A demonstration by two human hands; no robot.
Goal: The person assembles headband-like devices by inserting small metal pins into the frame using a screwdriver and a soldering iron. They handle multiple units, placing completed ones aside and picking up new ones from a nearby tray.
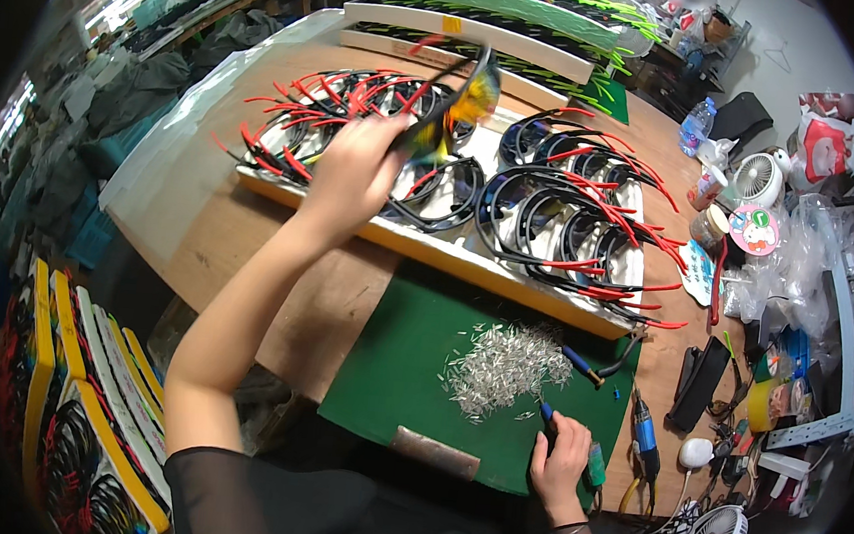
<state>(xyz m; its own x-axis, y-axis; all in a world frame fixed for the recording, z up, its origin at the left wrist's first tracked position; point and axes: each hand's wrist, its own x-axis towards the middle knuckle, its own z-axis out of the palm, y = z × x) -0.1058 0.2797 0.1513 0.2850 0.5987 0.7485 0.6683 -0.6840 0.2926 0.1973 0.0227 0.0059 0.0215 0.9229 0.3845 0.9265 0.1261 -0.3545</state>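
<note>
My left hand (354, 171) is raised over the tray and closed on a pair of sunglasses (470, 100) with yellow-orange mirrored lenses; motion blurs them. Below is a white foam tray (429, 247) with yellow sides, holding several rows of black sunglasses (541, 216) with red temple tips. On the green mat (379, 364) lies a heap of tiny silvery metal pieces (504, 369). Beside that heap my right hand (562, 458) rests, fingers closed round a slim tool (546, 411) with a blue front part; its kind is hidden by the fingers.
A blue-handled tool (580, 363) lies at the mat's upper right, and a blue-and-black tool (645, 435) farther right. Stacked trays (486, 31) with green-tipped frames stand behind. More filled trays (93, 431) are at lower left. Bottles, small fans and bags crowd the right side.
</note>
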